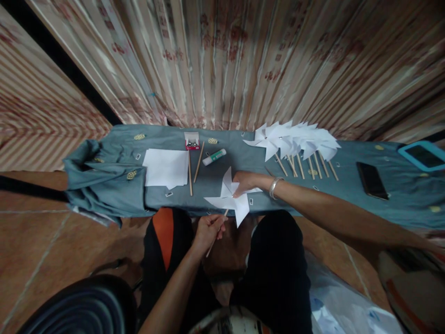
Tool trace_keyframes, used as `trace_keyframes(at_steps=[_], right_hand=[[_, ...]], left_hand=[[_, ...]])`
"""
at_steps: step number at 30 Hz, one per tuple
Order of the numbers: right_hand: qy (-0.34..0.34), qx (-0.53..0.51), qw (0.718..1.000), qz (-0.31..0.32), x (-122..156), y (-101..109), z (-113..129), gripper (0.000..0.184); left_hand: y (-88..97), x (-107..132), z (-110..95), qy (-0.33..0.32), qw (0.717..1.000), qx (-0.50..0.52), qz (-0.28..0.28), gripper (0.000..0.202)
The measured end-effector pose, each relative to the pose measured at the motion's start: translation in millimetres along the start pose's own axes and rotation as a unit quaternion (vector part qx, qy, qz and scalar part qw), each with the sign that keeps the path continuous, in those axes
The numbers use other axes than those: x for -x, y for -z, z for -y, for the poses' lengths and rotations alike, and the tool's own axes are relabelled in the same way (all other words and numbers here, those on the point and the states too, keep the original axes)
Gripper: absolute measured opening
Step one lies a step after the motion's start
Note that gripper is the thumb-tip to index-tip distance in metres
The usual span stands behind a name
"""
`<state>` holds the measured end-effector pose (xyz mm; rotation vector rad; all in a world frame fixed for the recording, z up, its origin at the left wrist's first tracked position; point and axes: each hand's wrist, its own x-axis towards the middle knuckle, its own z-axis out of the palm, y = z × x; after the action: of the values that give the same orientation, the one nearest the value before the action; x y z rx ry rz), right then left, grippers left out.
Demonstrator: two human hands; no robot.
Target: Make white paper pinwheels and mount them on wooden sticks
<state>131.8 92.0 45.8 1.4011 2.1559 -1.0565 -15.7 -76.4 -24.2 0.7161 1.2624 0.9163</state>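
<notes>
Looked like a home, one room with its table given over to papercraft. Clock centred on the table: curtain [215, 69] at 12, wide, pleated, reddish domestic-type print. Table itself wore a loose grey-blue printed cloth [347, 153]. Brown tiled floor [38, 264] at 8, round black stool [79, 306] same way. Phone [371, 180] lay at 3. Craft signs: white paper [166, 167] at 9, paper pinwheels [299, 139] on sticks at 2.

Left hand [210, 228] pinching, right hand [247, 182] farther forward.
The left forearm [175, 285] slants up from below, fingers curled against the thumb; the right forearm [313, 202] reaches in diagonally, its thumb angled inward.
</notes>
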Motion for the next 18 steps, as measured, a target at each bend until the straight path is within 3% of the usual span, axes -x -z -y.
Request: trace_keyframes(at_steps=[7, 13, 18], right_hand=[[0.005, -0.033, 0.999, -0.013, 6.9, 1.4, -6.1, 0.02], [0.018, -0.071, 0.997, -0.025, 11.5, 6.9, -14.2, 0.033], [0.063, -0.236, 0.964, -0.108, 17.6, 13.5, -22.3, 0.037]], left_hand=[[-1.7, 2.9, -0.5, -0.014, 1.0, 0.022, 0.002, 0.042], [-3.6, 4.8, -8.1, -0.021, 0.999, 0.042, 0.0, 0.047], [-7.1, 4.6, -21.1, -0.026, 0.998, 0.052, 0.006, 0.049]])
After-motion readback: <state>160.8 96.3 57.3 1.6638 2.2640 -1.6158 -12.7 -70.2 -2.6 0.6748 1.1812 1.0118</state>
